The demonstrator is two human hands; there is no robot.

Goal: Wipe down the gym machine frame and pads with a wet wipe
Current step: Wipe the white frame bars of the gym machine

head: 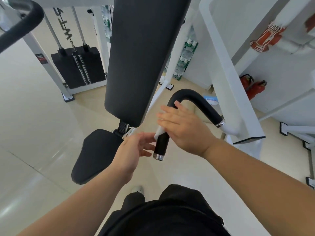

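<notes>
Pale tiled floor (34,120), white walls (281,65)

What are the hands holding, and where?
The right hand presses a white wipe against the straight lower part of the black handle with flat fingers, not gripping. The left hand holds nothing.

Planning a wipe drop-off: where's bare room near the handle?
Bare: the seat, left of the left hand; the floor between seat and weight stack. Crowded at the handle: right hand presses the wipe there.
</notes>
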